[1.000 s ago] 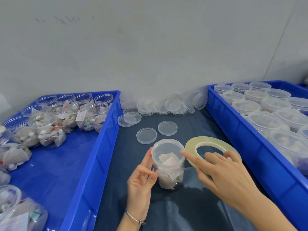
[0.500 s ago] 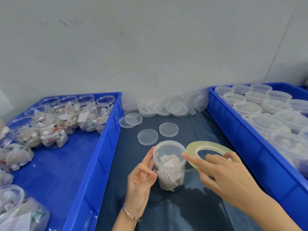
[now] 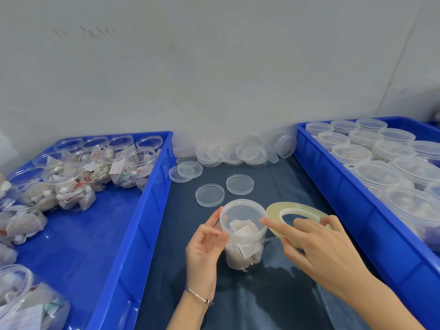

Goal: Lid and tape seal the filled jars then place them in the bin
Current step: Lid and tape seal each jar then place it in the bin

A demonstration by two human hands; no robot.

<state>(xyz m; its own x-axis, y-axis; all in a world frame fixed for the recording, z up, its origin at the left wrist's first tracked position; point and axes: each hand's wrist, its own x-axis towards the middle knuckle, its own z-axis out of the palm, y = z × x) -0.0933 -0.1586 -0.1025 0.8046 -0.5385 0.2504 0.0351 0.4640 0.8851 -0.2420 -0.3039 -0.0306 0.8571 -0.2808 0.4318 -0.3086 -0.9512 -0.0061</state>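
Jar: the jar (image 3: 242,236) stands upright on the dark table (image 3: 273,301), between the two hands. It is full of little bags, and its clear lid (image 3: 242,211) is on top.
Left hand: the left hand (image 3: 204,244) touches the left side of the jar near the lid with its thumb and fingertips. I think this grip keeps the jar from sliding or turning. The fingers are bent, but I cannot tell how hard they hold.
Right hand: the right hand (image 3: 319,244) holds the tape roll (image 3: 297,216), fingers curled round its rim. The pointer finger reaches out to the lid edge, likely to press the tape down there.
Tape: a thin strip seems to run from the roll to the jar, just under the lid.
Left bin: the left blue bin (image 3: 147,201) holds open, filled jars.
Right bin: the right blue bin (image 3: 338,186) holds jars with lids on, so this jar likely goes there.
Spare lids: more loose lids (image 3: 209,195) lie on the table behind the jar, close by.
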